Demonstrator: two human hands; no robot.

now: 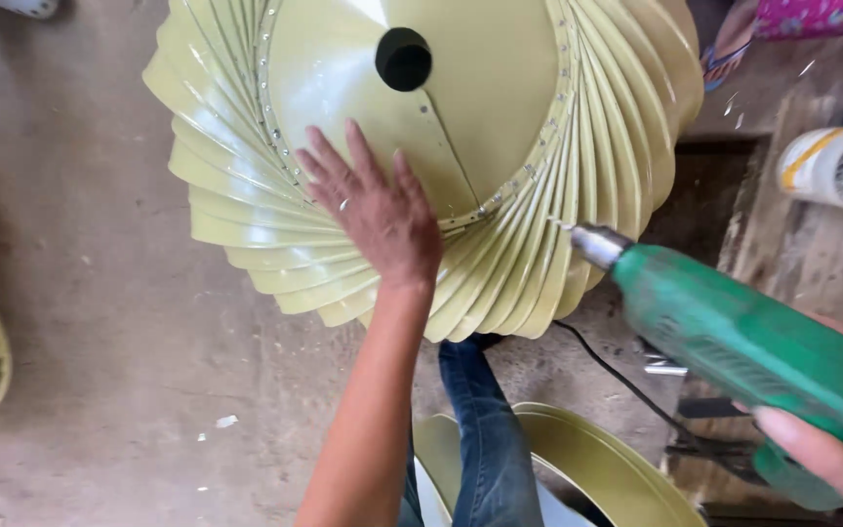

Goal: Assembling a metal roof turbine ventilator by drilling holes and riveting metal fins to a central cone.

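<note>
Left hand (382,210) flat on pale green pleated lampshade (500,117), fingers (329,161) spread apart, tips on riveted ring near centre disc. Right hand (831,454) fingers wrapped tight on green electric drill (743,342), bit tip touching shade rim, right of my left fingers. Shade sits over concrete floor (100,342). White bucket (836,166) far right.

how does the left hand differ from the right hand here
The left hand lies flat, fingers spread, on the yellow-green finned ventilator; the right hand is curled around the green electric drill. The left shows fully; the right is cut off by the frame edge. Both are bare.
</note>
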